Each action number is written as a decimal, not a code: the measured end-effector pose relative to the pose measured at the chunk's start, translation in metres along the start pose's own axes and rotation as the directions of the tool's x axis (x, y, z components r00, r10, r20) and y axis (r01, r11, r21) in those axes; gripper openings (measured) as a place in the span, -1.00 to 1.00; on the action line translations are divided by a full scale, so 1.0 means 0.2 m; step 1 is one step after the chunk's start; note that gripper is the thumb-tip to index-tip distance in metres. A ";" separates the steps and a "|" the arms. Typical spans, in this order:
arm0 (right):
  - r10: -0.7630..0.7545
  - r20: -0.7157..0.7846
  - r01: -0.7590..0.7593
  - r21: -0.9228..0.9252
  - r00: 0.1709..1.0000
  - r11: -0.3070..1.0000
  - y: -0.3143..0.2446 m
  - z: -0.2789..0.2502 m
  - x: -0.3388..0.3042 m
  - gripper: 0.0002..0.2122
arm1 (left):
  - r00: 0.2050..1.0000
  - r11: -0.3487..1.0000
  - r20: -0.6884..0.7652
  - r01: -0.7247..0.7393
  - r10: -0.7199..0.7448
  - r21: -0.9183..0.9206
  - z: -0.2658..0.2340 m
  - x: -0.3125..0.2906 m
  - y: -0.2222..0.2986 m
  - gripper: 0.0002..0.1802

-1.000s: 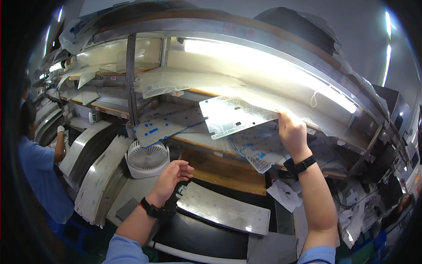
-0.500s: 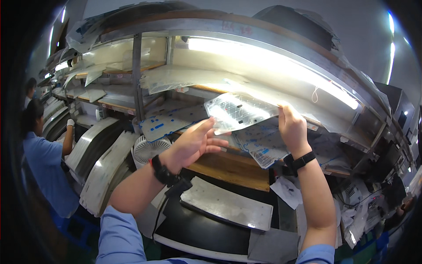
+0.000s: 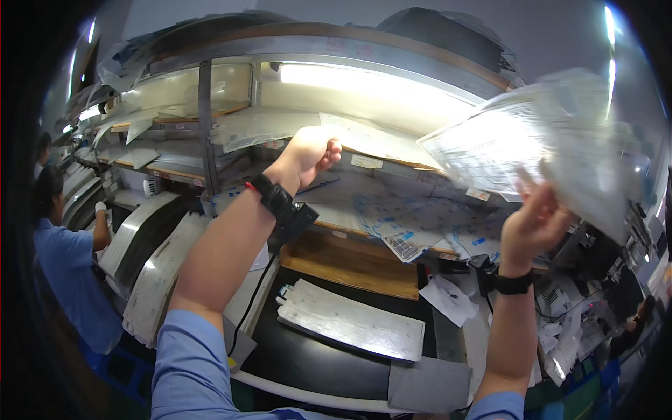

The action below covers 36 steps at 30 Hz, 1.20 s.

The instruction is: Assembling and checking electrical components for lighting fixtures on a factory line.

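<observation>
My right hand (image 3: 535,227), at the right, grips a clear plastic sheet (image 3: 483,150) by its lower part. The sheet is raised and tilted, its far edges smeared by motion and bright with glare. My left hand (image 3: 315,155) is up at the middle shelf's front edge, fingers curled closed. Just behind it lies another thin translucent sheet (image 3: 381,142) on that shelf. Whether the left fingers pinch this sheet's edge is hidden. On the black worktop (image 3: 318,367) below lies a long pale panel (image 3: 353,323), apart from both hands.
Blue-marked clear sheets (image 3: 399,222) lie on the lower shelf, some jutting past its edge. A wooden board (image 3: 350,269) sits behind the panel. White paper (image 3: 449,299) lies to the right. Curved panels (image 3: 157,269) stand at left, near a person in blue (image 3: 77,276).
My right hand has swung right with a clear sheet, which now shows larger and blurred. My left hand has risen toward the shelf, its fingers going from spread to curled.
</observation>
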State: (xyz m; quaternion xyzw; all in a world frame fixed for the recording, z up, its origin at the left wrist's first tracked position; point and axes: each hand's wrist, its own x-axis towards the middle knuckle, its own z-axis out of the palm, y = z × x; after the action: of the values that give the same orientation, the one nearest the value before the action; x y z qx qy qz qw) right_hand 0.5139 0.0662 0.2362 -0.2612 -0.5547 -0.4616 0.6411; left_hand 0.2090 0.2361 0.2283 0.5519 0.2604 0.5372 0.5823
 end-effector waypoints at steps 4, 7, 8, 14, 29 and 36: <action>0.318 -0.168 -0.250 0.333 0.933 0.909 -0.09 -0.12 0.17 -0.83 | 1.000 0.994 0.004 0.025 -0.026 0.110 0.06 0.14 -0.01 -0.82; 0.427 -0.021 -0.396 0.334 0.904 0.855 -0.08 -0.24 0.16 -0.83 | 0.989 0.983 -0.094 -0.099 0.115 0.157 0.07 0.09 -0.02 -0.83; 0.492 0.134 -0.508 0.294 0.860 0.809 -0.10 -0.27 0.15 -0.83 | 0.955 0.961 -0.186 -0.193 0.230 0.196 0.05 0.08 -0.06 -0.78; 0.135 0.496 -0.061 -0.164 0.858 0.985 -0.15 -0.34 -0.09 -0.89 | 0.900 0.999 0.436 -0.035 0.026 0.012 0.01 -0.25 -0.35 -0.32; 0.229 0.948 -0.448 -0.110 0.223 0.888 -0.47 -0.26 -1.12 -0.61 | 0.810 0.822 0.218 0.464 -0.545 0.330 -0.46 -0.62 -1.05 -0.72; 0.662 0.733 -0.416 -0.558 0.160 0.718 -0.01 -0.54 -1.47 -0.49 | 0.851 0.872 0.189 0.482 -0.490 0.087 -0.51 -0.68 -1.10 -0.73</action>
State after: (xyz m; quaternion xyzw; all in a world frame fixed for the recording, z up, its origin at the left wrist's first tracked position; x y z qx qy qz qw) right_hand 0.5751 0.0625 -0.0704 -0.7173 -0.6183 -0.0399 0.3186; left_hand 0.1525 0.1907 -0.0391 0.5309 0.3396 0.3082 0.7126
